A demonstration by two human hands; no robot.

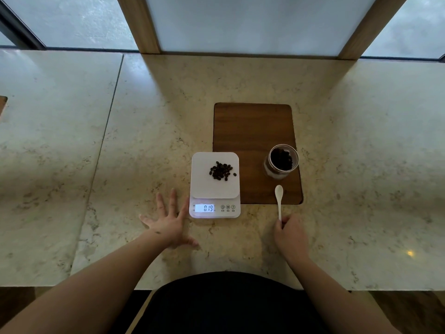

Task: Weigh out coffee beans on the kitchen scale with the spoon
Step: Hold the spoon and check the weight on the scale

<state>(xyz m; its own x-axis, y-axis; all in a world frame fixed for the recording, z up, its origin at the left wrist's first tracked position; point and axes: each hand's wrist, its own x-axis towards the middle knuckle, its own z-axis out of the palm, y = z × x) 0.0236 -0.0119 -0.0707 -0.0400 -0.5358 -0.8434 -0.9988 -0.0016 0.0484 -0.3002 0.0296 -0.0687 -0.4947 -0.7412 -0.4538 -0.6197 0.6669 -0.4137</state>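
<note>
- Left hand [168, 224] lies flat on the stone countertop [72, 165], fingers spread wide and gripping nothing; its fingertips sit just beside the kitchen scale's front-left corner, and whether one touches the housing I cannot tell.
- One white kitchen scale [215, 185] stands mid-counter, display [204, 208] lit and reading 0.19, with three round buttons [227, 207] to the display's right.
- One small heap of coffee beans [221, 171] rests directly on the scale's platform, one bean a little apart at the heap's right edge; too many to count exactly.
- One wooden board [252, 126] lies beside the scale, to its right and running on behind it.
- One open glass jar [281, 161] stands on the board's right side, beans visible inside.
- One white spoon [279, 201] lies with its bowl on the board's near edge; the bowl looks empty.
- Right hand [290, 233] is curled closed around the spoon's handle end, low at the counter.
- My read: we're between scoops, a portion already on the platform. If more weight is wanted, the next move calls for lifting the spoon, dipping it into the narrow jar mouth and tipping beans onto the heap while watching the display.
</note>
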